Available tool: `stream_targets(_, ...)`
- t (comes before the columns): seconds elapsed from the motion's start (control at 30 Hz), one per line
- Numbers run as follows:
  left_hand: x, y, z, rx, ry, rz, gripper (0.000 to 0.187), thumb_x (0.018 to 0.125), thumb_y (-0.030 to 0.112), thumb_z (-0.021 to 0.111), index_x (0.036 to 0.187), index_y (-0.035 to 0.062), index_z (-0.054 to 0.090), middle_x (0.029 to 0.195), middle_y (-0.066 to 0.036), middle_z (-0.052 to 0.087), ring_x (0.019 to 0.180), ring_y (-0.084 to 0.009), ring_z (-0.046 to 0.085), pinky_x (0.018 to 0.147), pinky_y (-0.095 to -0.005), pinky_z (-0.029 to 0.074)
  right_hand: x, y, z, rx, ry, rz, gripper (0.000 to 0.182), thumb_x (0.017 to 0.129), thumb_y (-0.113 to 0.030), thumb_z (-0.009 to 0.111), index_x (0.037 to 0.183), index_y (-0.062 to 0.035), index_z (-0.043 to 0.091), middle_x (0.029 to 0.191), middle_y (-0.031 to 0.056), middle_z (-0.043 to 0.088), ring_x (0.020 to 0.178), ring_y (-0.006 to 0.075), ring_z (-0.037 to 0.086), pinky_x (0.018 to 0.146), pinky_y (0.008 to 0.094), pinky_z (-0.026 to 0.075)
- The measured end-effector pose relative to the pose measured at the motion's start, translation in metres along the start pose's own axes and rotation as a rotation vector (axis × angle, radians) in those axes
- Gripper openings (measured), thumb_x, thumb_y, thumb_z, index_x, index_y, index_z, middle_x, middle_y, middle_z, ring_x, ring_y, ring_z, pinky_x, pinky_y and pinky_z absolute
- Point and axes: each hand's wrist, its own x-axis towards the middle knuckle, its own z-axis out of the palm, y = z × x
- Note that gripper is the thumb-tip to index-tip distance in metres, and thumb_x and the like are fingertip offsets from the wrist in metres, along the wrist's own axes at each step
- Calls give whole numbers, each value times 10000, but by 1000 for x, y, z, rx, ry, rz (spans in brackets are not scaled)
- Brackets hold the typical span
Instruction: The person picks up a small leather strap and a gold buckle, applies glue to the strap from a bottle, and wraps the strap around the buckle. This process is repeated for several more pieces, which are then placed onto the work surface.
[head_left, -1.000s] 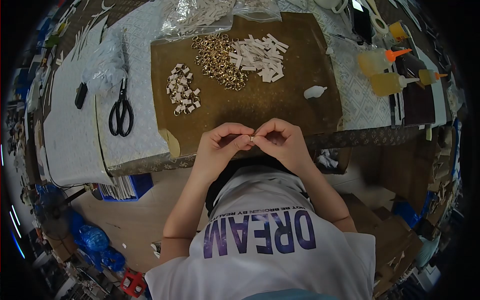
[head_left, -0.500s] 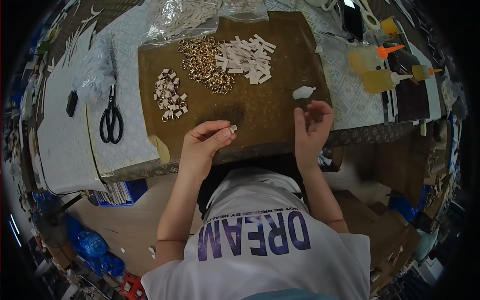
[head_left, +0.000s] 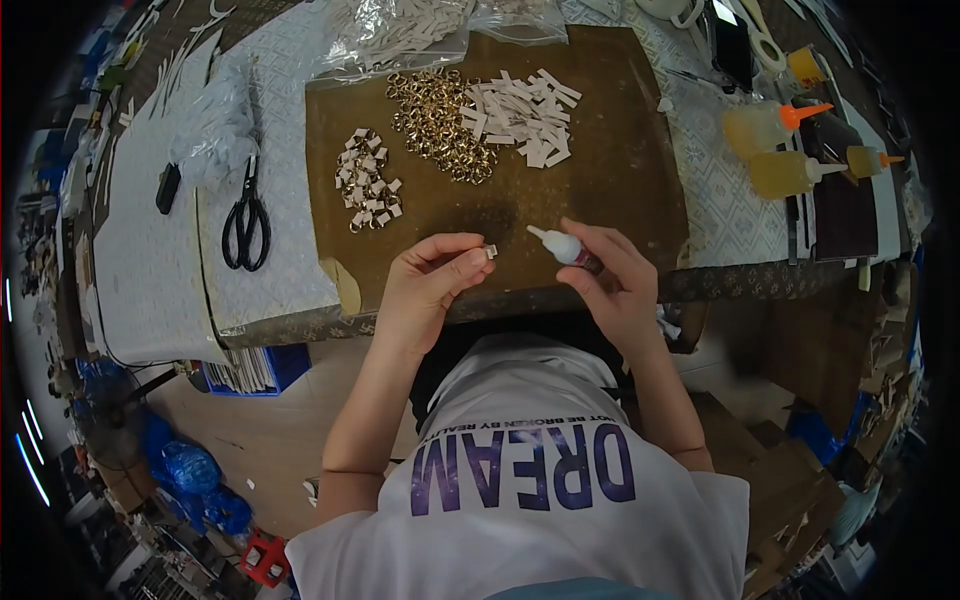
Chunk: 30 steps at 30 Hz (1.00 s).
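Observation:
My left hand (head_left: 432, 288) pinches a small pale strip (head_left: 490, 252), folded over, between thumb and fingertips above the mat's front part. Whether a ring sits in its fold is too small to tell. In my right hand (head_left: 622, 285) is a small white glue bottle (head_left: 563, 246), its thin nozzle pointing left toward the strip but apart from it. On the brown mat (head_left: 615, 120) lie a heap of gold metal rings (head_left: 432, 120), a heap of loose pale strips (head_left: 530, 112), and, to the left, a smaller heap of rings with folded strips on them (head_left: 366, 185).
Black scissors (head_left: 246, 225) and a clear plastic bag (head_left: 215, 130) lie to the left. Bags of strips (head_left: 400, 35) are at the back. On the right stand bottles of yellowish liquid (head_left: 780, 173), near a phone (head_left: 732, 50). The table's front edge (head_left: 290, 325) is close to my body.
My right hand, open beside the glue bottle before, has picked it up from the mat and brought it left. My left hand keeps its pinch. The whole view has shifted slightly.

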Motion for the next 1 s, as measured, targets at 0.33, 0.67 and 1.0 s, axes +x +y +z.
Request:
stream_targets(0.33,-4,3,3,17,11,20,212,830,31,671,1032,-21,635,957,-105,668,859,-174,660,773,-249,542,-3,-9,9,-235,-45,-167,386,752,-46,727,1123,-66,621,946,95,595,798,208,604,659,295,512)
stream_targets(0.67,-6,2,3,95,11,65,190,819,12,674,1005,-20,651,936,-107,675,841,-162,659,754,-249,541,-3,-9,12,-293,-83,-192,392,747,-49,728,1121,-63,613,936,100,576,793,241,588,649,321,499)
stream_targets(1.0,-6,-2,1,251,16,161,168,805,-13,676,972,-28,667,869,-103,688,792,-137,655,738,-240,536,-4,-14,12,-397,-113,-219,385,756,-74,718,1123,-66,600,927,106,563,793,269,574,666,344,485)
